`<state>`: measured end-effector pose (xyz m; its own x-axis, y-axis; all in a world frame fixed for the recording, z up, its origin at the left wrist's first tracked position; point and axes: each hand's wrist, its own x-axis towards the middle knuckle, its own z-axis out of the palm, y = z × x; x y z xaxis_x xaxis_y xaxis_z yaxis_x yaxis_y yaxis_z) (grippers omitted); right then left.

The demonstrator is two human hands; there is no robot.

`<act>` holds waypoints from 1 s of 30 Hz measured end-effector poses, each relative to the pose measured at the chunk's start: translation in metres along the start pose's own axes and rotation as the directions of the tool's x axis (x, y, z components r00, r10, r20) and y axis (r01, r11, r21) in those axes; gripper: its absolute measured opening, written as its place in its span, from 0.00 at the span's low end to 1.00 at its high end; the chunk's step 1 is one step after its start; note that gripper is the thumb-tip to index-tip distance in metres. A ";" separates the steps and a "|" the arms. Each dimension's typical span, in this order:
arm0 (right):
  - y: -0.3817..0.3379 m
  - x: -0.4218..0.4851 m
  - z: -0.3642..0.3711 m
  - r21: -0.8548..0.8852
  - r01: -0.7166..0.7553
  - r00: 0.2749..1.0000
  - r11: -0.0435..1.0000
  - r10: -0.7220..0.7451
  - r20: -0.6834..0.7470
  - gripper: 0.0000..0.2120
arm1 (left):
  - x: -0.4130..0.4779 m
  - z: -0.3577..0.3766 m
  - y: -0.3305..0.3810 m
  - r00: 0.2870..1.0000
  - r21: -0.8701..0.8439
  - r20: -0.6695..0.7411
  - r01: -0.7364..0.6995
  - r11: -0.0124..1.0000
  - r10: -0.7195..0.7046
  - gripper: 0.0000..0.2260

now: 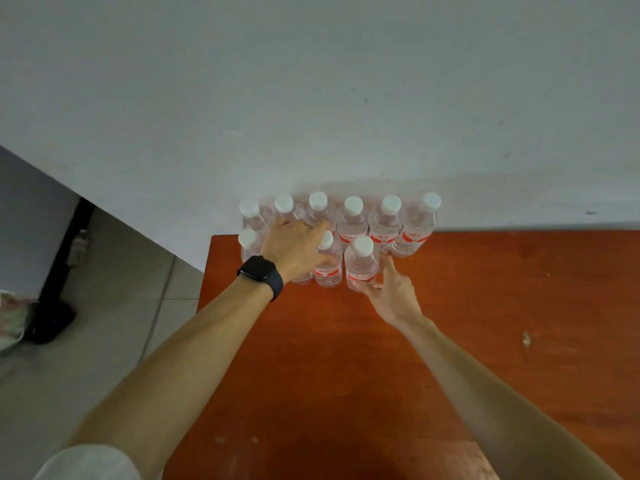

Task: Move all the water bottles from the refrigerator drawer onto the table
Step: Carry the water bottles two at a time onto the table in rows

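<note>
Clear plastic water bottles (351, 220) with round white caps and red labels stood in two rows on the glossy reddish-brown wooden table (485, 306), against a matte pale wall (311, 98). The left hand (294, 247), wearing a black smartwatch (261, 273), curled over a front-row bottle (303, 279). The right hand (391, 292) touched the end bottle (362, 265) with straight fingers.

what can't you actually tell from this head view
- Refrigerator drawer: outside the head view, so bottles left in it cannot be counted.
- Bottle under the left hand: only its base shows; the hand hides its cap and the grip.
- Red labels: print too small and blurred to read.
- Pale object at the left edge: cut off by the frame.
</note>
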<state>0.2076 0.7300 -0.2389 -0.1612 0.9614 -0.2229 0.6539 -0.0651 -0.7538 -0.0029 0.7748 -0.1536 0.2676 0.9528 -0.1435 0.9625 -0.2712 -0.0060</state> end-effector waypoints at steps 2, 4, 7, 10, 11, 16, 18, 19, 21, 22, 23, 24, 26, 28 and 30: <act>0.000 0.000 0.004 0.043 0.011 1.000 0.999 -0.011 -0.009 0.36 | 0.001 0.000 0.002 1.000 -0.008 -0.009 0.016 1.000 -0.016 0.24; 0.001 0.001 0.007 0.081 0.022 1.000 0.996 -0.021 -0.013 0.35 | 0.001 -0.001 0.002 0.999 -0.012 -0.017 0.029 0.999 -0.029 0.24; -0.002 0.006 0.010 0.113 0.023 1.000 0.993 -0.022 -0.017 0.34 | 0.001 -0.003 0.001 0.999 0.006 -0.028 0.037 0.999 -0.037 0.24; -0.006 0.011 0.011 0.115 0.012 1.000 0.993 -0.009 -0.028 0.33 | 0.002 -0.004 0.000 0.998 0.013 -0.036 0.044 0.999 -0.044 0.23; -0.006 0.013 0.010 0.116 0.012 1.000 0.993 -0.009 -0.027 0.33 | 0.003 -0.004 0.000 0.998 0.014 -0.038 0.042 0.999 -0.041 0.23; -0.004 0.017 0.009 0.101 0.007 1.000 0.995 -0.006 -0.008 0.35 | 0.003 -0.005 -0.001 1.000 -0.014 -0.019 0.024 1.000 -0.025 0.26; -0.003 0.019 0.008 0.091 -0.008 1.000 0.996 0.007 0.009 0.37 | 0.004 -0.007 -0.001 1.000 -0.035 0.001 0.010 0.999 -0.010 0.27; -0.002 0.020 0.008 0.085 -0.009 1.000 0.996 0.007 0.019 0.38 | 0.004 -0.008 -0.002 1.000 -0.044 0.009 0.008 0.999 -0.007 0.27; -0.001 0.022 0.007 0.075 0.001 0.999 0.997 -0.005 0.047 0.39 | 0.005 -0.010 -0.004 1.000 -0.056 0.019 0.012 0.998 -0.011 0.25; -0.001 0.023 0.005 0.068 0.005 0.998 0.998 -0.010 0.064 0.39 | 0.006 -0.011 -0.005 1.000 -0.055 0.023 0.016 0.998 -0.015 0.24; -0.001 0.024 0.003 0.058 0.007 0.996 0.998 -0.012 0.083 0.39 | 0.006 -0.011 -0.006 0.999 -0.055 0.029 0.020 0.998 -0.018 0.23; -0.002 0.025 0.002 0.049 0.001 0.995 0.999 -0.006 0.102 0.39 | 0.006 -0.011 -0.006 0.999 -0.054 0.035 0.022 0.998 -0.020 0.22; -0.004 0.026 0.000 0.049 -0.020 0.992 0.999 0.014 0.126 0.39 | 0.006 -0.013 -0.006 0.999 -0.049 0.040 0.016 0.999 -0.014 0.23; -0.006 0.025 0.000 0.041 -0.022 0.992 0.999 0.016 0.123 0.40 | 0.006 -0.015 -0.004 0.999 -0.045 0.046 0.020 0.999 -0.018 0.22; -0.008 0.024 0.002 0.031 -0.018 0.993 0.999 0.014 0.114 0.41 | 0.006 -0.016 -0.003 0.998 -0.051 0.057 0.033 0.998 -0.031 0.22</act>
<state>0.1970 0.7533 -0.2401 -0.2351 0.9236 -0.3029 0.6335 -0.0907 -0.7684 -0.0037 0.7835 -0.1390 0.2351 0.9513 -0.1992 0.9719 -0.2319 0.0397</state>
